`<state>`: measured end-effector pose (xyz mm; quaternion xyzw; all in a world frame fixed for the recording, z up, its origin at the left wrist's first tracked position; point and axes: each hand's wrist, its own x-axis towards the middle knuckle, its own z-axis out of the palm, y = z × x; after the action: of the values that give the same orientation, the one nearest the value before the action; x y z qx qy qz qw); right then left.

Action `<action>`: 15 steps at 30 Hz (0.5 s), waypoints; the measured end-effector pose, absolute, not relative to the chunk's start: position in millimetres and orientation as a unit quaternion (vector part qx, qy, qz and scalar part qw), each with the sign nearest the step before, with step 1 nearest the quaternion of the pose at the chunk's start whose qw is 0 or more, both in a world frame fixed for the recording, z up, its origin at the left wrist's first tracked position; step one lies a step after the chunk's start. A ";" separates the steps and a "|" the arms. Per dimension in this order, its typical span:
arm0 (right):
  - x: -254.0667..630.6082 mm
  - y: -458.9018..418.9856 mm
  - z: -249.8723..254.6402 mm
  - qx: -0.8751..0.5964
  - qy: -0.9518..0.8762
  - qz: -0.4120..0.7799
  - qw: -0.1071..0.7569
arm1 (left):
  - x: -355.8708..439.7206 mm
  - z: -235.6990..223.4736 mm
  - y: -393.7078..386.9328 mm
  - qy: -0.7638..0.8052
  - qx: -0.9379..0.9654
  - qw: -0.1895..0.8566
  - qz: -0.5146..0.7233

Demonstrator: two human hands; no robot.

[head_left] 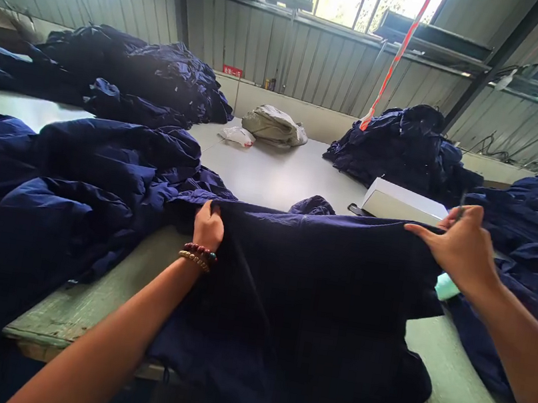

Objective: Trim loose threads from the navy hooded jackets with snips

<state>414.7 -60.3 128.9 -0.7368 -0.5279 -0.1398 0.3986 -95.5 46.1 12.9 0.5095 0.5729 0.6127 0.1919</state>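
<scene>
A navy blue garment (316, 289) is held up by its upper edge, which runs nearly straight between my two hands, and its lower part hangs past the table's front edge. My left hand (209, 226), with beaded bracelets at the wrist, is closed on that edge at the left. At the right end, my right hand (467, 248) grips the same edge, its thumb lying along the cloth. A small dark thin item shows at the right fingers, too small to name. Some fingertips are hidden behind the cloth.
Navy garments (96, 169) lie heaped at the left, with more piles (398, 147) at the back and right. On the pale table (263, 174) sit a beige bundle (275, 127), a white box (403, 201) and a white plastic bag (237, 135). A red-and-white strip (395, 62) hangs overhead.
</scene>
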 end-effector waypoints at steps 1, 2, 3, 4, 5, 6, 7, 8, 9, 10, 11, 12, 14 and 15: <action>408.0 -60.3 125.0 -0.766 -0.520 -0.157 0.344 | -96.4 13.0 46.0 0.591 0.488 0.186 0.615; 400.8 -59.9 118.2 -0.781 -0.517 -0.161 0.309 | -97.7 13.4 45.7 0.609 0.464 0.183 0.617; 393.5 -59.5 109.7 -0.783 -0.522 -0.168 0.293 | -99.1 13.9 45.0 0.624 0.439 0.181 0.620; 386.1 -59.1 100.4 -0.772 -0.535 -0.179 0.293 | -100.0 14.9 43.8 0.636 0.419 0.180 0.623; 378.7 -58.7 91.3 -0.749 -0.555 -0.195 0.305 | -100.2 16.3 42.0 0.643 0.405 0.178 0.625; 370.9 -58.0 83.2 -0.720 -0.577 -0.208 0.324 | -99.3 17.9 39.2 0.647 0.401 0.174 0.625; 362.6 -56.7 76.6 -0.691 -0.601 -0.206 0.345 | -97.0 19.7 35.5 0.648 0.413 0.165 0.618; 353.8 -54.6 71.4 -0.664 -0.625 -0.191 0.364 | -93.4 21.4 30.9 0.646 0.446 0.153 0.600; 344.3 -51.5 67.4 -0.641 -0.647 -0.168 0.379 | -88.6 22.8 25.6 0.643 0.496 0.136 0.567; 334.4 -47.5 64.0 -0.617 -0.671 -0.138 0.387 | -83.0 23.5 19.9 0.637 0.558 0.114 0.519; 324.2 -42.8 60.7 -0.591 -0.698 -0.102 0.391 | -77.4 23.4 14.0 0.627 0.623 0.089 0.459; 314.2 -38.0 56.6 -0.561 -0.729 -0.061 0.388 | -72.1 22.7 8.4 0.614 0.679 0.065 0.396; 295.9 -30.2 44.6 -0.494 -0.790 0.023 0.362 | -65.1 20.2 -0.8 0.590 0.756 0.030 0.281; 288.3 -28.1 36.3 -0.465 -0.813 0.064 0.345 | -63.8 19.2 -3.9 0.583 0.776 0.020 0.238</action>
<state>288.3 -28.1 36.3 -0.4651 -0.8127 0.0637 0.3451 -63.8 -3.9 19.2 0.7764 0.5833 0.2379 0.0196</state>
